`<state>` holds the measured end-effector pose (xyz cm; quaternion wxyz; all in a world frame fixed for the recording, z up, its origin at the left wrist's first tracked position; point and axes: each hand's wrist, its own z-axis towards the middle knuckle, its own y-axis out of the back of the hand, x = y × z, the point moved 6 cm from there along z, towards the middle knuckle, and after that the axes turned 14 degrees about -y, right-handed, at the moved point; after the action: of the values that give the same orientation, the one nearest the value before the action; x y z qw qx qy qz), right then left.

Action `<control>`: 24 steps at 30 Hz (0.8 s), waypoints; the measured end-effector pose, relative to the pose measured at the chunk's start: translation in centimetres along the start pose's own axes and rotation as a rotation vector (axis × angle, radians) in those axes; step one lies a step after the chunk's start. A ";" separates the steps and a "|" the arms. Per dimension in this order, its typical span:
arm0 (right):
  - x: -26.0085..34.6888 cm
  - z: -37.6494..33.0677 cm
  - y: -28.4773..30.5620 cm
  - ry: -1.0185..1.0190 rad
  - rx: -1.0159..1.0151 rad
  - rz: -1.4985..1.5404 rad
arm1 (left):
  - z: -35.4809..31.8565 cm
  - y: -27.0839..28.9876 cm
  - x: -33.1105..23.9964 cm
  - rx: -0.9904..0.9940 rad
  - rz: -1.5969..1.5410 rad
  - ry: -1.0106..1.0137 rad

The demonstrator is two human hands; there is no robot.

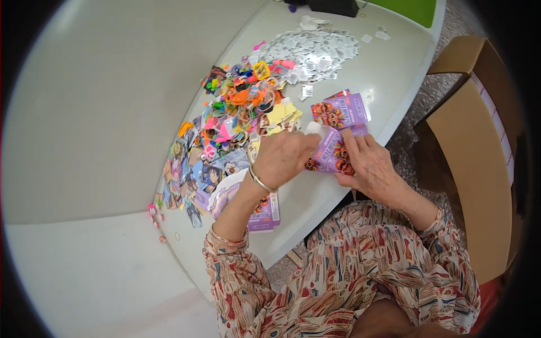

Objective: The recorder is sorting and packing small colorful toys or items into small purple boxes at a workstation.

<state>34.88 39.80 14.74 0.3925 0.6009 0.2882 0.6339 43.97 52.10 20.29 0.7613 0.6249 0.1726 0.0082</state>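
Note:
Both of my hands grip one purple printed packet (331, 153) just above the white table (389, 73). My left hand (282, 158), with a metal bangle on its wrist, pinches the packet's left side by a white flap. My right hand (369, 166) holds its right side. Just beyond lie more purple packets (341, 110) in a small stack. Under my left forearm rest other purple packets (265, 211). A heap of small colourful plastic toys (248, 96) lies to the left of my hands.
A pile of small silvery-white sachets (315, 50) lies at the far side of the table. Picture cards (194, 169) are spread at the left. An open cardboard box (479, 129) stands on the floor to the right. Yellow paper slips (282, 115) sit by the toys.

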 end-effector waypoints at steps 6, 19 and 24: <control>0.0 0.3 0.5 -0.002 -0.048 0.081 | -1.0 1.1 5.0 -0.018 -0.758 0.312; 0.1 0.6 -0.2 -0.040 0.013 0.146 | -13.1 2.2 21.2 -0.414 0.250 0.450; 1.0 0.6 -0.5 0.012 0.015 0.145 | -14.7 0.4 21.3 -0.367 0.288 0.493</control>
<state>35.59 40.84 14.87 0.3393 0.6193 0.2512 0.6620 60.09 70.98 12.99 0.7875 0.4745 0.2573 0.2976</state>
